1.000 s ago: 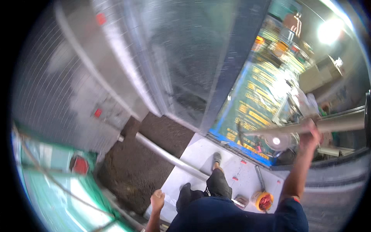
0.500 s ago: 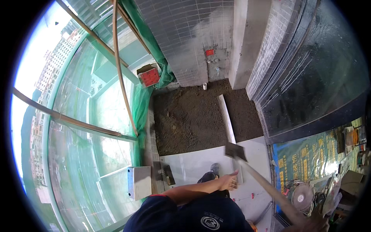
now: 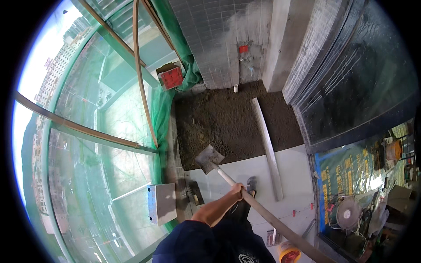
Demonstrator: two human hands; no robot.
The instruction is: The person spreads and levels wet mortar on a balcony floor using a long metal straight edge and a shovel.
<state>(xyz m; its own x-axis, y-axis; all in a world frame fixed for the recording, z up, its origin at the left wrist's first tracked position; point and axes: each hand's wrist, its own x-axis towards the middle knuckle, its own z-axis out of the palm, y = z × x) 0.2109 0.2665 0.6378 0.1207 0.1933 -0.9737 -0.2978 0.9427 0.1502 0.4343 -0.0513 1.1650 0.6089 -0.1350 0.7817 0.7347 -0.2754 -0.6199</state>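
Left hand [image 3: 237,191] grips the shovel [image 3: 263,212]
Its blade [image 3: 209,158] shows across the soil [image 3: 232,120] and tile [image 3: 291,168] edge; right hand's grip: cannot tell.

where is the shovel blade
Near the middle of the head view, the shovel blade is up and left of the left hand, at the border between dark soil and pale floor.

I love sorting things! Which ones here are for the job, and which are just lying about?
Probably for the job:
shovel, in the left hand
dark soil by its blade
perhaps the long bar

Probably just lying about:
white box
red-sided carton
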